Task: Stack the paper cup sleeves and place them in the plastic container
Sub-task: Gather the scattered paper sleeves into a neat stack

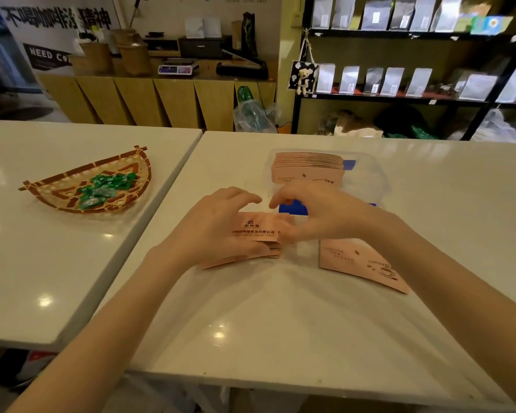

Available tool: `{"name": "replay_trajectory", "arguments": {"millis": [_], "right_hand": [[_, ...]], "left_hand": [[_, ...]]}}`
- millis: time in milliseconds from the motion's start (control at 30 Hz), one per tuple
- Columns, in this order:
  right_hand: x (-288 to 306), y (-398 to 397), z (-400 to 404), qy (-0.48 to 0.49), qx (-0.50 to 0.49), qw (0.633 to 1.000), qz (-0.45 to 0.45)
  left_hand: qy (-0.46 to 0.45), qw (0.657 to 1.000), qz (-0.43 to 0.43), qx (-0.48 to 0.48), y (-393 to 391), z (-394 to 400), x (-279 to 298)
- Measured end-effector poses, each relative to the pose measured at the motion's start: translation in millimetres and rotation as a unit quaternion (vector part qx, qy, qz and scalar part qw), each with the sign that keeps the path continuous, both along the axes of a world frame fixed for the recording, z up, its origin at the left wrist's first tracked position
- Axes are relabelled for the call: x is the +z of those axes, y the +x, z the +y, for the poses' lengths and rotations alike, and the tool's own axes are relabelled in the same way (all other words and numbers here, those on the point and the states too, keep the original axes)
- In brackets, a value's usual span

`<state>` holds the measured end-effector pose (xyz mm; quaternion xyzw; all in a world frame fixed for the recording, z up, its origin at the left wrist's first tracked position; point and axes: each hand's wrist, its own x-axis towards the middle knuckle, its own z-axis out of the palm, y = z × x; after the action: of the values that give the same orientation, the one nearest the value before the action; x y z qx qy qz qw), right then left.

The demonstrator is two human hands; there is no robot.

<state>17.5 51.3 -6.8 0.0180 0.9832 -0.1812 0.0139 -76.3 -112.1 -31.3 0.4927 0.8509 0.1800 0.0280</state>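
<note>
A small stack of pink paper cup sleeves (258, 231) lies on the white table, slightly fanned at its lower edge. My left hand (218, 225) grips its left side and my right hand (319, 216) pinches its right end. One loose pink sleeve (361, 265) lies flat under my right wrist. Behind my hands stands the clear plastic container (376, 180) with blue clips, holding an upright row of pink sleeves (307, 168) in its left part.
A woven bamboo tray (57, 186) with green wrapped sweets sits on the adjoining table to the left. A gap (188, 162) runs between the two tables. Shelves with bags and a wooden counter stand beyond the far edge.
</note>
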Motion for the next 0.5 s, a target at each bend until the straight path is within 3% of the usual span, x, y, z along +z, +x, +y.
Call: {"name": "replay_trajectory", "arguments": {"millis": [267,500], "right_hand": [[9.7,55.1,41.2,-0.021,-0.105,0.993,0.042],[-7.5,99.8,55.9,-0.008,-0.168,0.983,-0.077]], "left_hand": [[0.041,0.993,-0.026,-0.111,44.2,47.4,10.4],[-0.063,0.984,-0.06,-0.158,70.1,84.7,-10.1]]}}
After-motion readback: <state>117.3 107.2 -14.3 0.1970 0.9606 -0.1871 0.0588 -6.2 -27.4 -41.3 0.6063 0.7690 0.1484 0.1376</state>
